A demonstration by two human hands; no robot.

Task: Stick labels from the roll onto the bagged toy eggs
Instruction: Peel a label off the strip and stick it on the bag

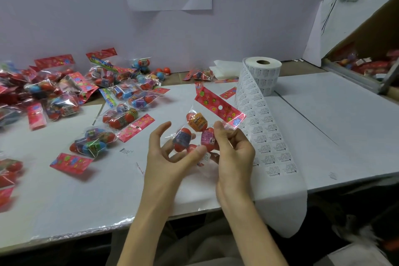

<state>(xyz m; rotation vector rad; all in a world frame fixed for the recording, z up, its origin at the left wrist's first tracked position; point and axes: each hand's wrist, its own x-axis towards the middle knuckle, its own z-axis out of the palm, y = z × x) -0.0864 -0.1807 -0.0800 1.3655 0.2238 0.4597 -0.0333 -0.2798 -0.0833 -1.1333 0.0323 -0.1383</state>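
Pile [64, 93]: bagged eggs are heaped on the left of the tabletop [86, 196], well apart from the hands. Whether they are labelled cannot be told.
Left hand [166, 157]: it is raised over the near edge, palm up. The thumb is laid across the lower part of the bag [197, 124] and curled fingers are set beneath.
Left grip: the bag is pinched, apparently so that a label can be pressed down.
Bag: it is held clear of the tabletop between both hands, header uppermost and tilted right, so that the film is pulled taut for sticking.
Label [205, 157]: a small white patch is seen on the film just beside the left thumb. It is judged to be freshly stuck, though its edges are blurred.
Right hand [235, 153]: it is set against the bag's right side.
Right grip: the film below the header is clasped by thumb and curled fingers, as a brace against the pressing.
Strip [267, 136]: it is run out towards the person, close beside the right hand, so that labels can be peeled within reach.
Roll [263, 71]: it is stood on end at the back.
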